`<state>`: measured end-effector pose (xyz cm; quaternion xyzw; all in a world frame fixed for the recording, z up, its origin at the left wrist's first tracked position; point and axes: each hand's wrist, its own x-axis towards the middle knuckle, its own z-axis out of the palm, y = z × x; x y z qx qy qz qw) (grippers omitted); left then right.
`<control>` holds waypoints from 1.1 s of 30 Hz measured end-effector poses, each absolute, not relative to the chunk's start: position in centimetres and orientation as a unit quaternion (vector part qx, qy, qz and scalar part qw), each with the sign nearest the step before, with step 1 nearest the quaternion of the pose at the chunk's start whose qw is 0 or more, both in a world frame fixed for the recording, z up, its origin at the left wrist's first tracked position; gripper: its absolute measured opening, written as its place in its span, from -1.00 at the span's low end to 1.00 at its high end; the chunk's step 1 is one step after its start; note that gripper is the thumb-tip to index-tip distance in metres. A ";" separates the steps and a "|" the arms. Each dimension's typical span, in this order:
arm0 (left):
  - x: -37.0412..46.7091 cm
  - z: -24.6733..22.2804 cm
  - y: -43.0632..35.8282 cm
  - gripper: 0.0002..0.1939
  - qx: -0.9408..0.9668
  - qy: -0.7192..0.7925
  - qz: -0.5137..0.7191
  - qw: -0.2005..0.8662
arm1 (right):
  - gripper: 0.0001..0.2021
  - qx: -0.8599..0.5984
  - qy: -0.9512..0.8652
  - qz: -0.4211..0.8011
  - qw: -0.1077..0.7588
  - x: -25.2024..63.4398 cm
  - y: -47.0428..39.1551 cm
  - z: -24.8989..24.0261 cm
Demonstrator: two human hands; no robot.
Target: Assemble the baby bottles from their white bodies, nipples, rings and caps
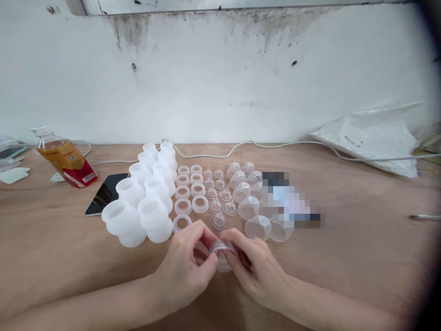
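My left hand (189, 262) and my right hand (258, 264) meet at the near middle of the table. Between them, thumbs and fingers pinch a translucent bottle ring (223, 245) from both sides. Clear ridged material shows just beneath its rim; whether that is a second part, such as a teat, I cannot tell. Just beyond my fingers stand clear teats (218, 220) in two columns. Left of these lie frosted bottle rings (182, 206), and further left stand white bottles (155, 216) with open necks. Clear dome caps (248, 208) rest on the right.
A black phone (107, 193) lies behind the bottles, near a tilted drink bottle (67, 158). A blurred-out item (291, 197) lies beside the caps. A white cable (237, 146) runs along the wall to a plastic bag (372, 135).
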<state>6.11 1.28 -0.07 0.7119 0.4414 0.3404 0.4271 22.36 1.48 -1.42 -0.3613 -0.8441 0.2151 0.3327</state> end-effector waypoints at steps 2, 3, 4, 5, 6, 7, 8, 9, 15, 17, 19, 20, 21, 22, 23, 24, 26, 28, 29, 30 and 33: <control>6.3 0.0 1.3 -0.92 0.715 0.449 0.339 0.415 | -0.93 -0.370 -0.843 0.208 0.329 22.3 1.4 -1.5; 6.4 0.0 1.3 -0.91 0.715 0.452 0.336 0.415 | -0.93 -0.375 -0.843 0.205 0.325 22.3 1.4 -1.5; 6.4 0.0 1.4 -0.91 0.712 0.456 0.332 0.418 | -0.92 -0.381 -0.843 0.203 0.322 22.3 1.4 -1.5; 6.4 0.0 1.5 -0.91 0.709 0.460 0.327 0.422 | -0.92 -0.386 -0.842 0.202 0.319 22.3 1.4 -1.6; 6.4 0.0 1.6 -0.91 0.707 0.461 0.325 0.425 | -0.92 -0.392 -0.840 0.202 0.317 22.4 1.5 -1.6; 6.3 0.1 1.7 -0.92 0.706 0.459 0.324 0.430 | -0.92 -0.395 -0.838 0.204 0.317 22.4 1.5 -1.6; 6.2 0.1 1.8 -0.93 0.705 0.454 0.325 0.438 | -0.92 -0.397 -0.836 0.208 0.318 22.5 1.6 -1.5; 6.0 0.2 1.9 -0.92 0.702 0.445 0.327 0.450 | -0.92 -0.394 -0.835 0.213 0.319 22.6 1.7 -1.5; 5.2 0.6 2.1 -0.86 0.727 0.397 0.318 0.461 | -0.87 -0.333 -0.868 0.208 0.304 23.3 2.0 -1.6; 5.0 0.5 2.1 -0.81 0.754 0.404 0.316 0.410 | -0.82 -0.319 -0.883 0.183 0.292 23.4 2.0 -1.8; 4.9 0.1 2.1 -0.77 0.772 0.405 0.315 0.376 | -0.77 -0.312 -0.893 0.153 0.287 23.5 2.0 -2.0; 4.8 -0.1 2.1 -0.76 0.777 0.403 0.314 0.367 | -0.77 -0.310 -0.895 0.136 0.289 23.4 2.0 -2.0; 4.8 -0.4 2.1 -0.75 0.784 0.399 0.311 0.360 | -0.77 -0.307 -0.898 0.120 0.292 23.3 2.0 -2.0; 4.9 -0.6 2.1 -0.74 0.790 0.396 0.308 0.353 | -0.78 -0.301 -0.900 0.108 0.295 23.3 2.0 -2.0; 4.9 -0.7 2.1 -0.73 0.796 0.392 0.305 0.344 | -0.79 -0.295 -0.902 0.098 0.299 23.1 2.0 -1.9; 5.0 -0.8 2.0 -0.73 0.804 0.388 0.303 0.334 | -0.80 -0.291 -0.904 0.089 0.302 23.0 2.1 -1.8; 5.1 -0.9 2.0 -0.71 0.820 0.376 0.305 0.304 | -0.83 -0.282 -0.907 0.072 0.306 22.8 2.1 -1.6; 5.3 -1.0 2.0 -0.69 0.837 0.361 0.313 0.266 | -0.85 -0.273 -0.909 0.051 0.311 22.6 2.1 -1.4; 5.4 -1.0 2.0 -0.69 0.844 0.353 0.319 0.246 | -0.86 -0.270 -0.910 0.041 0.313 22.6 2.1 -1.4; 5.4 -1.1 2.0 -0.68 0.850 0.345 0.325 0.228 | -0.87 -0.268 -0.909 0.032 0.317 22.6 2.1 -1.4; 5.3 -1.4 2.0 -0.70 0.857 0.324 0.350 0.195 | -0.88 -0.271 -0.906 0.004 0.326 22.8 2.2 -1.4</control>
